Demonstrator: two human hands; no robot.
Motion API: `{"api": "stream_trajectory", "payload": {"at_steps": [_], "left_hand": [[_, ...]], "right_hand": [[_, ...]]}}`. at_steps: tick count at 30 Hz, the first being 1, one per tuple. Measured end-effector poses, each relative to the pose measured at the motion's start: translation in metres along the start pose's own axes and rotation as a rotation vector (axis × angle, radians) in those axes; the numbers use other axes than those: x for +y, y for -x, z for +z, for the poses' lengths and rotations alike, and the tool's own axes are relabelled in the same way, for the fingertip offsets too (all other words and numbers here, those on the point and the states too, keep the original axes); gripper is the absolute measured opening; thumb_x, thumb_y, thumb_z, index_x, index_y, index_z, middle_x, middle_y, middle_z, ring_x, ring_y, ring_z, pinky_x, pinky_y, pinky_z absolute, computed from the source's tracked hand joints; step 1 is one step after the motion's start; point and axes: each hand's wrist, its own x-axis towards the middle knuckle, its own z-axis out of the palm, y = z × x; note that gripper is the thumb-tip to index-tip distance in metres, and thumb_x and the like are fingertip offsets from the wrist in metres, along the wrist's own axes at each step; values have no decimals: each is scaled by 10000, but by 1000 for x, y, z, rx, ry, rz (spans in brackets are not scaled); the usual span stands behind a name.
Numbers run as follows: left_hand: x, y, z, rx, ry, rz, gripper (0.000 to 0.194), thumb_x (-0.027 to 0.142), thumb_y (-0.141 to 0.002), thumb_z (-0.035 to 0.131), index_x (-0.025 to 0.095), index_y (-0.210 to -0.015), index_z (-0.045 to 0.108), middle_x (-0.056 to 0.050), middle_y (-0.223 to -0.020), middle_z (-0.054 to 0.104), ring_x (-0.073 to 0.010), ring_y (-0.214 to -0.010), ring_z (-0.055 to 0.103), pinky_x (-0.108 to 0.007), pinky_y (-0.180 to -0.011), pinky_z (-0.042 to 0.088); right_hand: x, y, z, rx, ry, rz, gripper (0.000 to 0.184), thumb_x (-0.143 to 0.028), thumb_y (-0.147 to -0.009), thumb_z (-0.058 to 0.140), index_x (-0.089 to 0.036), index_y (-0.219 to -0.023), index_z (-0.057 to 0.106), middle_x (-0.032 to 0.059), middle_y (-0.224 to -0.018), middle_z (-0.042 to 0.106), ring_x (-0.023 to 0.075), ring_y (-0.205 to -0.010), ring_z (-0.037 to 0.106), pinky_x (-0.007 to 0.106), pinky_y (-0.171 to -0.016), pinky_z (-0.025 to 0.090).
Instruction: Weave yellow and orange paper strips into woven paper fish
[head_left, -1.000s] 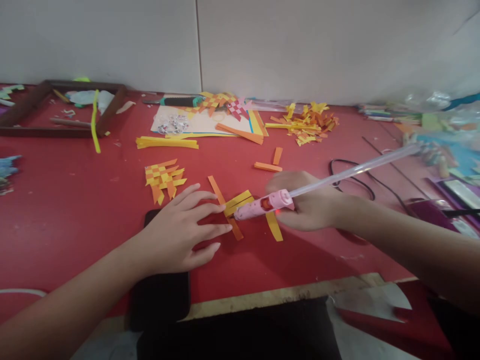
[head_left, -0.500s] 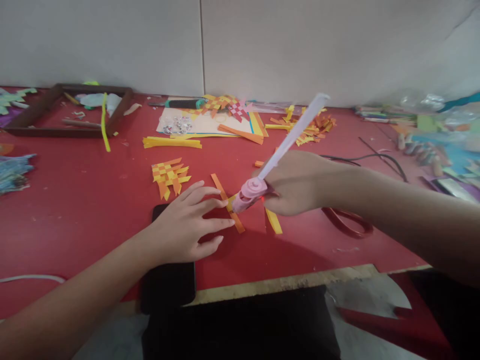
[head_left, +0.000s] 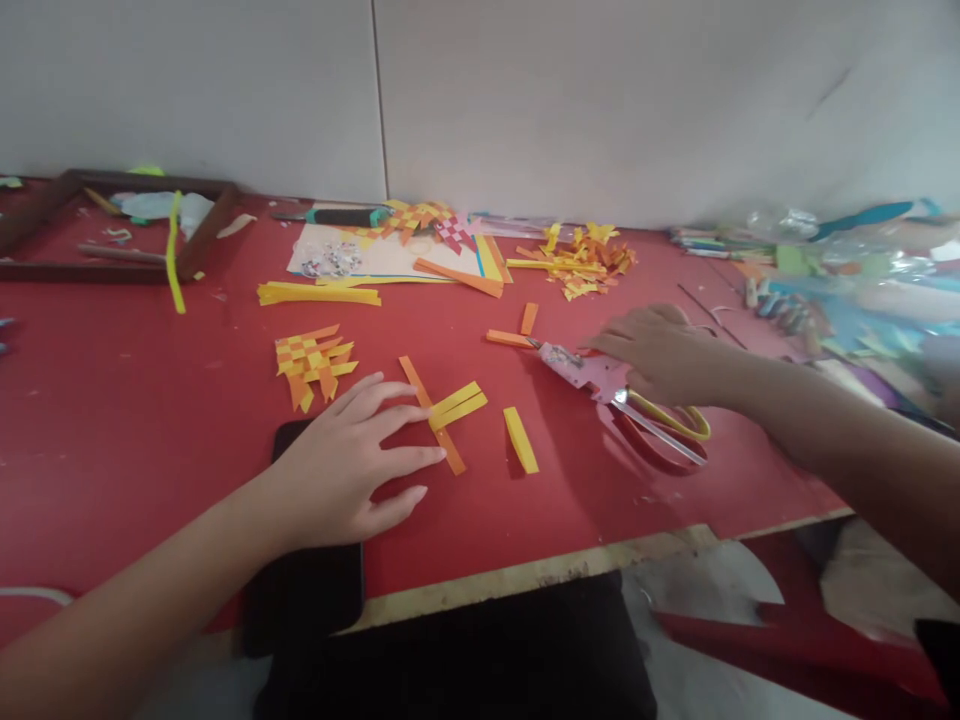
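Observation:
My left hand [head_left: 352,465] is open, fingers spread, its fingertips on or beside an orange paper strip [head_left: 452,452]. Two yellow strips [head_left: 469,404] lie side by side across that strip, pointing right. A loose yellow strip [head_left: 520,440] is further right. A pink glue gun [head_left: 574,366] rests on the table, its nozzle toward two short orange strips [head_left: 508,339] and its clear glue stick [head_left: 660,430] sticking out behind. My right hand [head_left: 652,350] is beside the glue gun with fingers stretched out and partly blurred; whether it still touches the gun is unclear.
A woven orange-yellow paper fish [head_left: 313,360] and a black phone [head_left: 315,590] lie near my left hand. Behind are yellow strips [head_left: 319,294], a dark frame [head_left: 90,272] and a pile of paper pieces [head_left: 585,260]. Red and yellow loops [head_left: 675,465] lie under the glue stick.
My right hand has moved right and away from the strips, and the glue gun it held is down on the table. My left hand stays at the orange strip. The view has shifted slightly right.

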Motion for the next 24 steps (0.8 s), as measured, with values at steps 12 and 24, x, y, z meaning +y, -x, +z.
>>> {"api": "stream_trajectory", "payload": {"at_steps": [12,24], "left_hand": [[4,-4,-3,38,172,-78,360,149,-827,570,214,-1159,694,-132,-1288,591,-335,-1226,485,-573,-1059,418],[29,-25,-24,105,514,-496,154,284,-919,537,239,-1000,660,4,-944,712,-139,-720,614,-269,-637,523]], "right_hand": [[-102,-9,32,-321,-179,-449,252,-159,-993,483,-234,-951,720,90,-1159,669,238,-1189,550,442,-995,449],[-122,-27,38,-436,-332,13,173,-291,-867,718,-215,-1010,656,66,-1065,661,244,-991,617,369,-833,483]]}}
